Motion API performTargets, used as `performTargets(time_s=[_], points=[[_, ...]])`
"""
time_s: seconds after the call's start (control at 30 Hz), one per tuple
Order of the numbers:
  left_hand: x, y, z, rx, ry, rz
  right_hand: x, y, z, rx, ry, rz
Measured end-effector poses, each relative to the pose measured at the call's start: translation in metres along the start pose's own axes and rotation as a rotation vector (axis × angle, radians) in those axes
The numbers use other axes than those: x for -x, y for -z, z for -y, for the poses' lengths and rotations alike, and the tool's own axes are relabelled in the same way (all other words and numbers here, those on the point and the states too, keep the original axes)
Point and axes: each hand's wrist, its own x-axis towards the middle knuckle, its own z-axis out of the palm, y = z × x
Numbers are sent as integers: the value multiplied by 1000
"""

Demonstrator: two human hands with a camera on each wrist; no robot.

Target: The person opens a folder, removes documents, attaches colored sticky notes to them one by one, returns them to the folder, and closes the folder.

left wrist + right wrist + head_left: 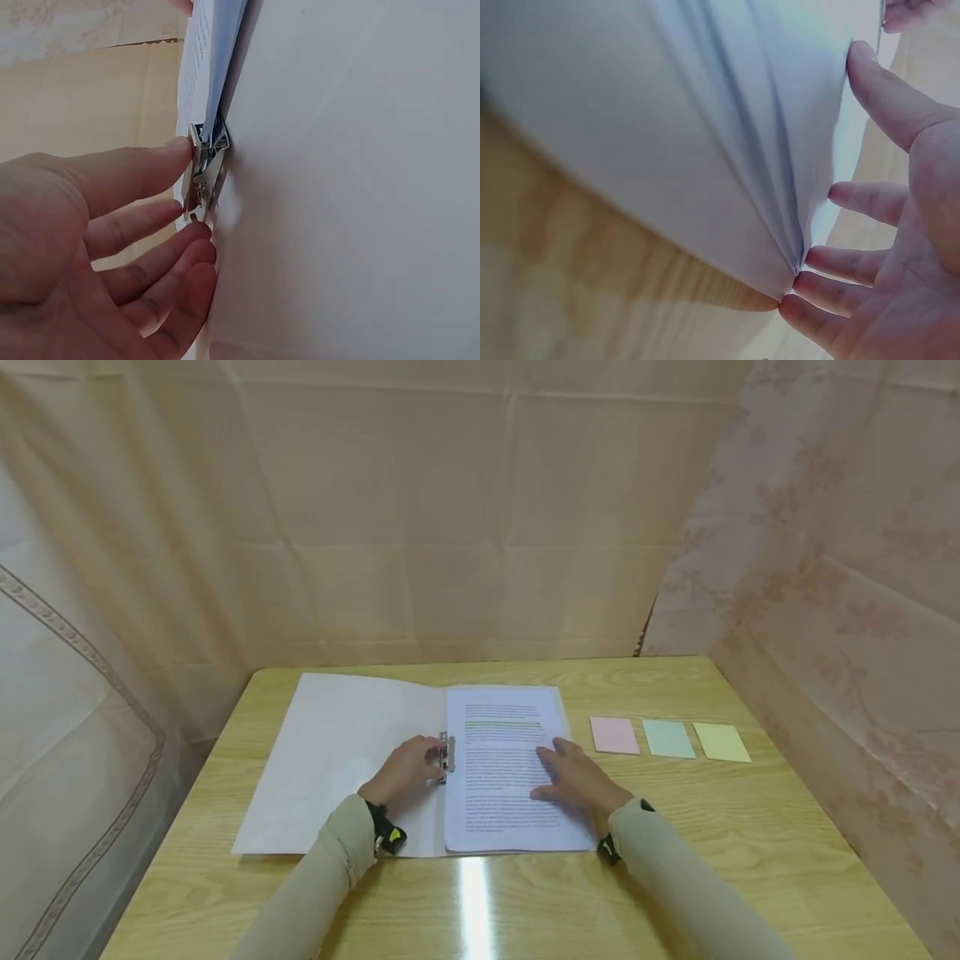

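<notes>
A white folder [341, 760] lies spread open, with a stack of printed sheets [502, 777] on its right half. A metal clip [447, 753] at the fold bites the left edge of the stack. My left hand [405, 770] grips this clip, its fingertips on both ends of the metal in the left wrist view. Fingers spread, my right hand [577, 779] rests on the right side of the sheets. In the right wrist view, its fingertips [864, 54] touch the paper along the edge. One green highlighted line crosses the upper text.
To the right of the folder lie a pink sticky pad [615, 736], a light green sticky pad [668, 739] and a yellow sticky pad [722, 742] in a row. The wooden table [750, 843] is bounded at the back by a beige curtain [450, 527].
</notes>
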Motion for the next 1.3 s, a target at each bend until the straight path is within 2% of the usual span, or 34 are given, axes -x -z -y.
performTargets(time_s=[0.1, 0.23, 0.37, 0.47, 0.67, 0.77, 0.93, 1.13, 1.3], points=[[-1, -1, 0, -18, -8, -12, -1, -1, -2, 19, 10, -2], [-2, -2, -2, -19, 23, -16, -1, -1, -2, 35, 17, -1], [-4, 2, -7, -12, 120, 6, -3, 1, -2, 41, 21, -5], [-6, 2, -8, -24, 158, 23, -4, 4, -2, 36, 18, 1], [-7, -1, -2, -1, 156, 10, -5, 6, 0, 48, 9, 15], [-6, -1, 4, 42, 147, 22, -6, 6, 2, 51, 3, 25], [-6, 5, 13, 182, 136, 79, -6, 4, 2, 79, 13, 21], [-5, 15, 19, 361, 209, 143, -4, 5, 2, 59, 17, 5], [-2, 18, 22, 391, 217, 161, -3, 4, 1, 60, 23, 1]])
